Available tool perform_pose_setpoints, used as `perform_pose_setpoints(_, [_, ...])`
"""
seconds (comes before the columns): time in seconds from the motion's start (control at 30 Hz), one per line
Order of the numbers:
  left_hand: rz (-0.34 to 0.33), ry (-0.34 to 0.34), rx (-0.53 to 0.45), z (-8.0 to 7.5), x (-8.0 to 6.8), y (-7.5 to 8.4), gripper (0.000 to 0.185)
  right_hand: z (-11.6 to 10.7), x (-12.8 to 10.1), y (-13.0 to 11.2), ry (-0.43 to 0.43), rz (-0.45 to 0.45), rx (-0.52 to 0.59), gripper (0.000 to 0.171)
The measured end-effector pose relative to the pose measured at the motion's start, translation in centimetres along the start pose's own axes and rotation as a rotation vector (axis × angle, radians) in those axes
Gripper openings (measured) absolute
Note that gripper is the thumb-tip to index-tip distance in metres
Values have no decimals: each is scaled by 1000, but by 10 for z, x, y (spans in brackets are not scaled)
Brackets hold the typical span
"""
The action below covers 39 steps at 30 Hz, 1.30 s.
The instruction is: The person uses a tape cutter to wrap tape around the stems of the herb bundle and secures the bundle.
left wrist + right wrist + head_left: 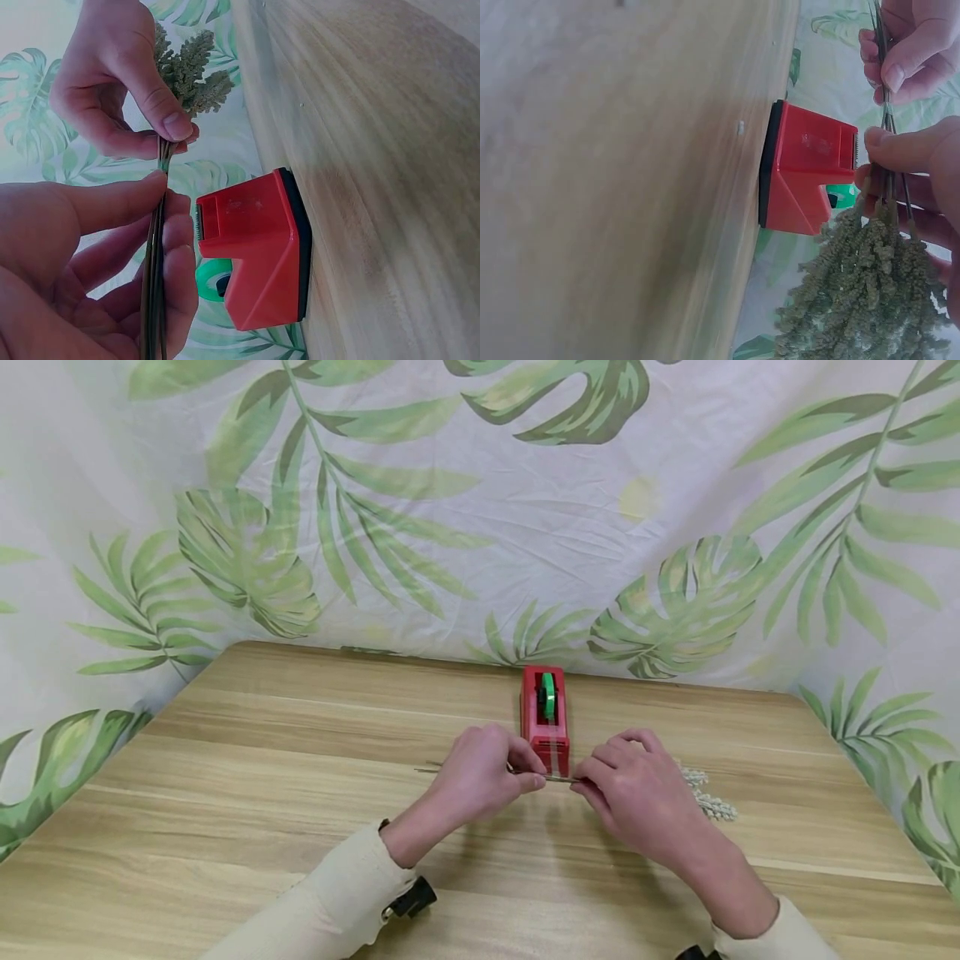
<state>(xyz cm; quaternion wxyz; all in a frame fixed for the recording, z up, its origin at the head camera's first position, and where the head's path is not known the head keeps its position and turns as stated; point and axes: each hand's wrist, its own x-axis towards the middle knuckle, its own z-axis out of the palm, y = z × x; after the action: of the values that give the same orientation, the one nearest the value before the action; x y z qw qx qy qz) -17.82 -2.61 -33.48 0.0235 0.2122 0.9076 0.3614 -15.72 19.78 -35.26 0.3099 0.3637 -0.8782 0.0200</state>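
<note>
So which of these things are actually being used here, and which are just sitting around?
In use:
left hand, pinching the stems
right hand, pinching the stems
bunch of dried stems
red tape dispenser, just behind the hands

Just there:
wooden table
leaf-print cloth

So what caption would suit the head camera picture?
Both hands pinch thin flower stems before a red tape dispenser on a wooden table.

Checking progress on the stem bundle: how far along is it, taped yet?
Done: the stems are gathered into one bundle, flower heads at one end. In hand: the left hand and right hand both pinch the bundle just in front of the red tape dispenser. Left: no tape shows around the stems in either wrist view, so wrapping looks not yet done.
</note>
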Motion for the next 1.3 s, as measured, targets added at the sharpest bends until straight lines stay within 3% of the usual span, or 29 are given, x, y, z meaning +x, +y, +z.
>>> perform_pose_setpoints(0.13, [-1, -38, 4, -1, 1, 0, 8, 2, 0, 1, 53, -10, -8, 15])
perform_pose_setpoints(0.37, [8, -138, -18, -1, 2, -2, 34, 4, 0, 2, 128, -32, -13, 13])
perform_pose_setpoints(0.57, [-25, -120, -39, 0, 3, -2, 33, 4, 1, 2, 145, -53, -13, 13])
perform_pose_setpoints(0.93, [-29, -52, -18, 4, 3, -5, 23, -4, 2, -4, -52, 29, -43, 28])
perform_pose_setpoints(1.1, [-42, -21, -29, 5, 2, -5, 17, -6, 1, -5, -143, 88, -56, 29])
perform_pose_setpoints(1.3, [-46, 23, -55, 7, 2, -4, 13, -5, 2, -5, -194, 105, -69, 26])
